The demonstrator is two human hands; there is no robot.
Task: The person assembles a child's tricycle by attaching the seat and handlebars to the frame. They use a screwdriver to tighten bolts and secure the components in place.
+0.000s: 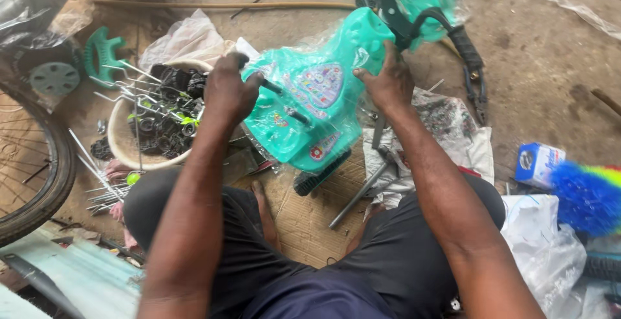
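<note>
Person sitting cross-legged on the ground with a teal plastic toy ride-on body (pixel 310 109) held up over their lap, just past the knees, middle of the view. It's wrapped in clear plastic film and has colourful stickers on the front panel. The left hand (pixel 228 93) is curled into a fist around a dark rod-like tool (pixel 275 89) that sits against the left side of the toy body. The right hand (pixel 387 80) is pressed on the right upper edge of the body, fingers wrapped over it, gripping it. Farther back on the right a black handlebar (pixel 446 28) with a ribbed grip sticks out of the teal part, also under plastic. Left of the toy there's a cream-coloured bowl (pixel 126 148) on the floor, stuffed with black bits and metal wire pieces, and more thin metal rods (pixel 97 177) lie loose near it. A bicycle tyre (pixel 45 190) curves along the far left edge. Under the legs is a piece of cardboard (pixel 310 219), and a grey metal tube (pixel 356 196) lies across it beside the right knee. Off to the right: pliers (pixel 477 93) on the concrete, a small blue and white box (pixel 537 164), and something fluffy and bright blue (pixel 585 196) at the edge.
</note>
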